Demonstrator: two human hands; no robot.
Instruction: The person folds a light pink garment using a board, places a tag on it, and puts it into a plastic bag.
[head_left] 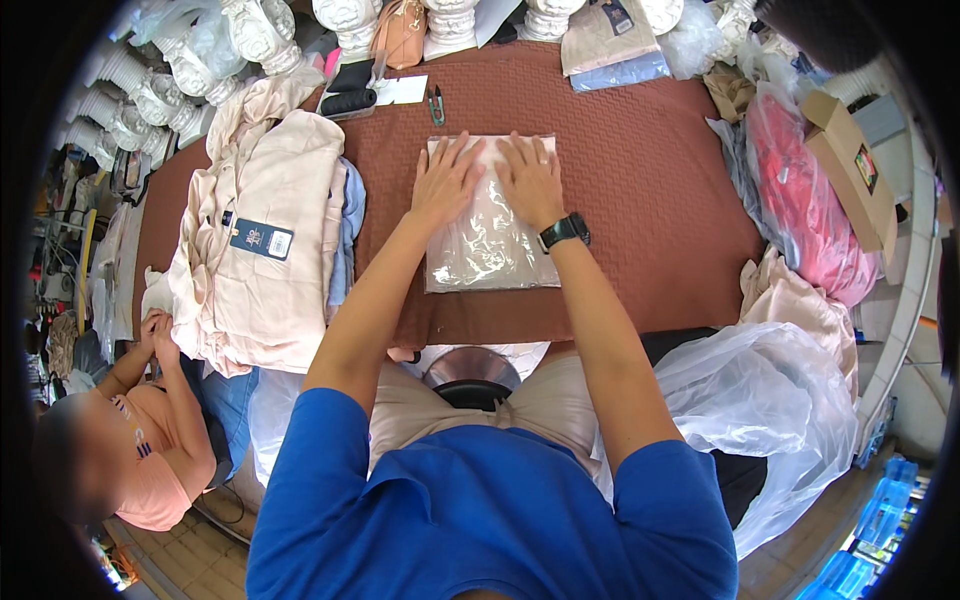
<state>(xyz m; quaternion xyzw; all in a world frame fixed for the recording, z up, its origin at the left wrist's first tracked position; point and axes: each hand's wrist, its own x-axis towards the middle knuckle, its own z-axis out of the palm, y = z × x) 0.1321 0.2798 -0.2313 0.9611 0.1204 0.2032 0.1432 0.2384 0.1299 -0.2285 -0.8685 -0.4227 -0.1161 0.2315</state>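
A folded pale garment in a clear plastic bag (490,255) lies flat on the brown-covered table (640,200) in front of me. My left hand (449,180) rests on the bag's upper left part, fingers spread and flat. On its upper right part lies my right hand (530,178), fingers stretched out, a dark watch on the wrist. Neither hand grips anything. Just beyond the bag are small green thread snips (436,105). To the left is a stack of beige garments (270,180), with a dark hang tag (262,239) on top.
Black thread spools (350,88) and a brown pouch (400,32) stand at the back. Another bagged beige garment (605,38) lies far right. A pink bundle in plastic (800,190) and a cardboard box (850,170) line the right edge. A person (160,450) sits at the left.
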